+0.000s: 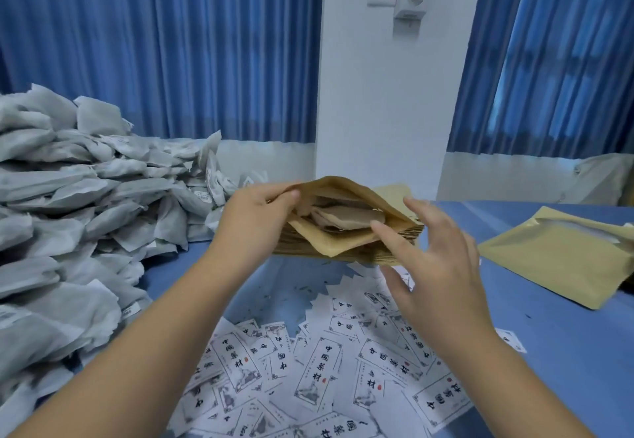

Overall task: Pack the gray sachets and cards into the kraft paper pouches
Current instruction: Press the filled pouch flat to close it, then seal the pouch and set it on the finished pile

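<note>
A kraft paper pouch (346, 245) lies open-mouthed on a stack of flat kraft pouches (394, 256) at the table's middle. Sachets (343, 220) show inside its mouth, looking brownish in the pouch's shade. My left hand (254, 221) pinches the pouch's upper left lip and holds the mouth open. My right hand (435, 266) hovers just right of the mouth with fingers spread, index fingertip near the sachets, holding nothing. A large heap of gray sachets (68, 214) fills the left side. White printed cards (326, 369) lie scattered on the blue table in front of me.
A filled kraft pouch (555, 259) lies at the right on the blue table (566, 352). Blue curtains and a white wall pillar stand behind the table. A pale bag (603, 177) sits at the far right edge.
</note>
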Demonstrator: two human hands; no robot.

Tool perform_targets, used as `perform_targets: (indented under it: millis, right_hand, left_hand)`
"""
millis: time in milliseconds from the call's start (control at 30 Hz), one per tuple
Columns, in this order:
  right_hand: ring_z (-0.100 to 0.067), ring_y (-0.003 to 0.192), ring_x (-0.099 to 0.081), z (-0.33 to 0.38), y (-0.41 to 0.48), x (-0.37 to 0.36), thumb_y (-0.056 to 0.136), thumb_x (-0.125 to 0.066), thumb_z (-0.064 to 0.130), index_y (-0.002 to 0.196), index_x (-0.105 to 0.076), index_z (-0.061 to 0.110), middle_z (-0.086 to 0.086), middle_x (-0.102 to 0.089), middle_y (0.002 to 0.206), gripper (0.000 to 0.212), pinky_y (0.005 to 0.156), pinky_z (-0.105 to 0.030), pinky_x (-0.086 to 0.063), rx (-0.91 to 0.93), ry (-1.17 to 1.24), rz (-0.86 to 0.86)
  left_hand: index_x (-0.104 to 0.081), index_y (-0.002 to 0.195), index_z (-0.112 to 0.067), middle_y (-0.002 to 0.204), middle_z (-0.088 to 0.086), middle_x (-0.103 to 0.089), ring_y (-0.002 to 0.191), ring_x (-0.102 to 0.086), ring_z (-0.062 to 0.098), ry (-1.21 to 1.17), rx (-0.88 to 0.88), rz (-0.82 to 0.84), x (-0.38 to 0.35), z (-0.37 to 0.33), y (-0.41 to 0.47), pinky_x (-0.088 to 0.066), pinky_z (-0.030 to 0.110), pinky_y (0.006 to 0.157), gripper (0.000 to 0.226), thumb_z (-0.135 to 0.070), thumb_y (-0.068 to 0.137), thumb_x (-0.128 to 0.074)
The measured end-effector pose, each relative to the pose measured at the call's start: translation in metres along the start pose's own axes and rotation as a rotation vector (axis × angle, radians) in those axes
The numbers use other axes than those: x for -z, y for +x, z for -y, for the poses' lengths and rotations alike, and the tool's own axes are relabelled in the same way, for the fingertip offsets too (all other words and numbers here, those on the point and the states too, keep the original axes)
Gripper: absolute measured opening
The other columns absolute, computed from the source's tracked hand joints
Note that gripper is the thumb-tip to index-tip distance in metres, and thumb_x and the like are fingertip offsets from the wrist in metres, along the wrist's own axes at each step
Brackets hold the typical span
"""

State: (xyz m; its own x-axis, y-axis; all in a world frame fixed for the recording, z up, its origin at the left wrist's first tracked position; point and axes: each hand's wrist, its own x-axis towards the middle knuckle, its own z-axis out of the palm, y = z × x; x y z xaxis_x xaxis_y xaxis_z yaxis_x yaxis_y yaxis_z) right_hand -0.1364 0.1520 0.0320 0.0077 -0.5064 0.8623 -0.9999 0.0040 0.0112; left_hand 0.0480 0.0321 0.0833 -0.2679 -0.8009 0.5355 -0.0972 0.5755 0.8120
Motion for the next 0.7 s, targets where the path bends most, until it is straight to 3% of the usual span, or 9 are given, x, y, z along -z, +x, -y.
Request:
perform_targets:
  millis: [133,233,300,367,433,533,600,633,700]
  right_hand:
    - [-0.03,0.117,-0.047,0.02,-0.007,-0.001,0.065,-0.076,-0.003,0.1,-0.074,0.016,-0.013,-0.055,0.126,0.04,0.088,-0.043,-0.035,0.135,0.066,-0.085]
    - [-0.029,0.103,-0.056,0.031,-0.022,-0.004,0.07,-0.066,-0.004,0.073,-0.066,0.011,-0.008,-0.063,0.111,0.016,0.082,-0.038,-0.037,0.34,0.086,-0.072]
    - [-0.027,0.098,-0.057,0.033,-0.034,-0.006,0.072,-0.068,-0.001,0.068,-0.062,0.011,-0.006,-0.065,0.105,0.014,0.08,-0.034,-0.037,0.452,0.098,-0.006]
    - [-0.024,0.095,-0.057,0.034,-0.043,-0.008,0.074,-0.071,0.005,0.068,-0.064,0.012,-0.005,-0.066,0.106,0.011,0.077,-0.031,-0.039,0.515,0.107,0.057]
    - [-0.022,0.089,-0.057,0.034,-0.048,-0.01,0.075,-0.068,0.009,0.068,-0.065,0.012,-0.003,-0.067,0.105,0.008,0.073,-0.029,-0.041,0.547,0.105,0.101]
    - [-0.019,0.077,-0.057,0.036,-0.053,-0.011,0.076,-0.064,0.014,0.069,-0.066,0.013,0.0,-0.067,0.096,0.007,0.062,-0.027,-0.045,0.582,0.115,0.173]
    - [-0.019,0.072,-0.061,0.037,-0.054,-0.008,0.07,-0.071,0.017,0.067,-0.067,0.014,-0.001,-0.068,0.092,0.006,0.055,-0.026,-0.048,0.609,0.102,0.225]
    - [-0.019,0.07,-0.062,0.037,-0.056,-0.006,0.07,-0.071,0.018,0.066,-0.067,0.015,-0.001,-0.069,0.091,0.007,0.052,-0.025,-0.048,0.62,0.097,0.245]
    - [-0.019,0.068,-0.062,0.038,-0.058,-0.002,0.076,-0.065,0.019,0.068,-0.065,0.016,-0.001,-0.068,0.092,0.009,0.049,-0.025,-0.048,0.629,0.103,0.277]
  left_hand:
    - [-0.072,0.097,-0.038,0.102,-0.015,-0.07,0.098,-0.061,-0.002,-0.002,-0.034,-0.019,0.022,0.006,-0.044,-0.045,0.006,0.077,0.035,-0.007,0.093,-0.058]
    - [-0.069,0.096,-0.047,0.102,-0.03,-0.066,0.101,-0.056,-0.011,0.137,-0.068,-0.019,0.044,0.018,-0.078,-0.039,0.0,0.078,0.037,-0.011,0.093,-0.059]
    - [-0.067,0.099,-0.051,0.108,-0.031,-0.063,0.106,-0.055,-0.007,0.402,-0.175,0.006,0.063,0.022,-0.099,-0.04,0.005,0.083,0.037,-0.015,0.095,-0.058]
    - [-0.072,0.106,-0.038,0.118,-0.007,-0.066,0.117,-0.059,0.022,0.851,-0.349,0.055,0.079,0.027,-0.111,-0.049,0.032,0.092,0.033,-0.012,0.086,-0.07]
    - [-0.071,0.116,-0.023,0.123,0.012,-0.065,0.116,-0.058,0.044,1.106,-0.399,0.197,0.085,0.029,-0.122,-0.051,0.054,0.084,0.061,-0.004,0.061,-0.086]
    - [-0.056,0.136,-0.019,0.138,0.01,-0.055,0.121,-0.056,0.04,1.121,-0.409,0.478,0.078,0.025,-0.132,-0.054,0.046,0.086,0.098,0.004,0.044,-0.082]
    - [-0.031,0.15,-0.027,0.157,-0.003,-0.028,0.139,-0.038,0.031,1.077,-0.468,0.618,0.07,0.028,-0.135,-0.039,0.038,0.107,0.101,-0.003,0.062,-0.074]
    - [-0.017,0.152,-0.034,0.159,-0.012,-0.008,0.147,-0.02,0.024,1.011,-0.453,0.634,0.067,0.033,-0.135,-0.019,0.031,0.117,0.094,-0.006,0.075,-0.062]
    - [-0.017,0.152,-0.036,0.157,-0.02,0.003,0.149,-0.002,0.013,0.886,-0.371,0.646,0.063,0.041,-0.136,0.006,0.02,0.115,0.076,-0.011,0.085,-0.044]
